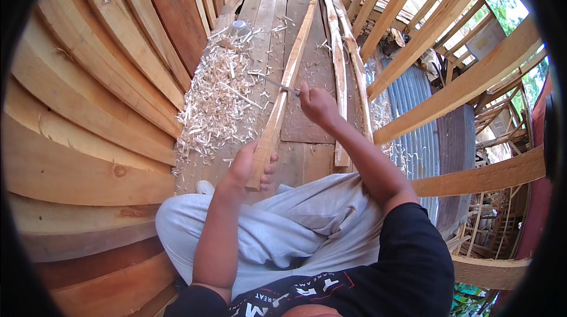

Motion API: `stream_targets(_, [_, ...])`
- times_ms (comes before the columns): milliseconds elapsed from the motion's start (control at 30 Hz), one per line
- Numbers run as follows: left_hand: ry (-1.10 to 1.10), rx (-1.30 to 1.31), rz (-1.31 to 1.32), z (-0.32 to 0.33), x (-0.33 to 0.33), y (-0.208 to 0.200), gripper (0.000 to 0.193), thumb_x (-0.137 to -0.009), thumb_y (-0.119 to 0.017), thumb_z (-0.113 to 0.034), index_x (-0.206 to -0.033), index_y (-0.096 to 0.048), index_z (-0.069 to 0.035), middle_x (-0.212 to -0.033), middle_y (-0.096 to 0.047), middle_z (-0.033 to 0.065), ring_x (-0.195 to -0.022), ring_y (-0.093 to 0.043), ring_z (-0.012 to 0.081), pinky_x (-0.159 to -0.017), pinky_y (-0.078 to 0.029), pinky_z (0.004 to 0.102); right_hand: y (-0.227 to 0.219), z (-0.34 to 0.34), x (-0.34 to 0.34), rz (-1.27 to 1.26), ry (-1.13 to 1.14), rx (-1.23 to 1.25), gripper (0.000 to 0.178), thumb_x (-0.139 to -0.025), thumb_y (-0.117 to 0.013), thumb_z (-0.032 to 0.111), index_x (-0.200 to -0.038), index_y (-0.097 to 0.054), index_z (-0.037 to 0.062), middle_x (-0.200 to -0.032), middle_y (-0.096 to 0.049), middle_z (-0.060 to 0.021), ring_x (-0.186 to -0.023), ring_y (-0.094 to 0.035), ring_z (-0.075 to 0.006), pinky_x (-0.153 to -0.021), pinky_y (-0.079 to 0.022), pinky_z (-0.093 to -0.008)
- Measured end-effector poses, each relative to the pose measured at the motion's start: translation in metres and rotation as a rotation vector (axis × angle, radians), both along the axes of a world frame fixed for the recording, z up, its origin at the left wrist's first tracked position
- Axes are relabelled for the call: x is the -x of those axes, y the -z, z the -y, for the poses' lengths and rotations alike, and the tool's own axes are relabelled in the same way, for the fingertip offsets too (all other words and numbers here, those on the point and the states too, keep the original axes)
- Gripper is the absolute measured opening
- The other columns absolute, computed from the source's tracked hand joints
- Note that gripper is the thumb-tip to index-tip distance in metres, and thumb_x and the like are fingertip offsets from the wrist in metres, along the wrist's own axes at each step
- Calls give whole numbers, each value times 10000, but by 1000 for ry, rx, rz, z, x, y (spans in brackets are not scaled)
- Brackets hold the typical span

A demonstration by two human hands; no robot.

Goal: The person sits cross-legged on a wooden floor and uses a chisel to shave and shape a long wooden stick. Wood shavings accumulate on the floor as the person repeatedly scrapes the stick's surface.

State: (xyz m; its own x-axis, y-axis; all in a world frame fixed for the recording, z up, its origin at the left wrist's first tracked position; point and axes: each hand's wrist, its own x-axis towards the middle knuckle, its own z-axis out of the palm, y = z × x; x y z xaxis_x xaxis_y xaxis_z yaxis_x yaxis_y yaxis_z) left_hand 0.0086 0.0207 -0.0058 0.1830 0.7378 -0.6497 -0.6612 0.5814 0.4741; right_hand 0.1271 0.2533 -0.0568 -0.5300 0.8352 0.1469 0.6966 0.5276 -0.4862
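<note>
A long, narrow wooden strip (pixel 290 72) slants away from me, its near end above my lap. My left hand (pixel 249 166) is wrapped round that near end. In my right hand (pixel 318 103) is a knife (pixel 280 85), the handle mostly hidden in my fist. Its blade points left and crosses the strip about midway, touching it or lying just over it. Two more strips, a pale one (pixel 338 69) and another (pixel 358 69) beside it, lie on the boards to the right.
Wood shavings (pixel 215 95) are heaped on the plank floor (pixel 304 154) at the left, with a small grey cup (pixel 238 28) at their far end. A board wall (pixel 88 157) rises on the left. Slanted wooden rails (pixel 455 95) stand on the right, above corrugated metal sheets (pixel 410 110).
</note>
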Motion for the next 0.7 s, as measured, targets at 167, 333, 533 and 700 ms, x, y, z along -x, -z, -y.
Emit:
stream_targets(167, [-1, -5, 69, 2, -13, 0, 484, -966, -262, -538, -846, -475, -120, -588, -397, -34, -418, -372, 85, -375, -341, 243, -1, -20, -14, -42, -105, -123, 580, -986, -354, 359, -597, -599, 5, -611, -577, -267, -598, -587, -454, -630, -468, -534])
stream_targets(333, [-20, 59, 17, 2, -4, -3, 499, -963, -262, -554, -844, -470, -116, -583, -394, -31, -420, -378, 89, -381, -348, 250, 2, 1, -4, -38, -29, -50, 564, -974, -378, 350, -584, -589, 2, -607, -580, -254, -578, -581, -452, -600, -466, -527])
stream_targets(533, [12, -20, -46, 0, -2, 4, 520, -949, -275, -593, -847, -472, -123, -588, -406, -30, -435, -387, 92, -396, -354, 246, -11, 15, 3, 29, -150, -48, 567, -972, -385, 345, -558, -571, 4, -589, -580, -240, -571, -593, -434, -549, -456, -528])
stream_targets(700, [27, -1, -93, 0, -18, 5, 517, -944, -288, -599, -853, -480, -128, -597, -423, -27, -448, -401, 97, -400, -355, 243, 26, -40, -12, -139, 137, -94, 611, -986, -329, 376, -606, -603, -16, -618, -591, -254, -597, -583, -480, -616, -457, -552])
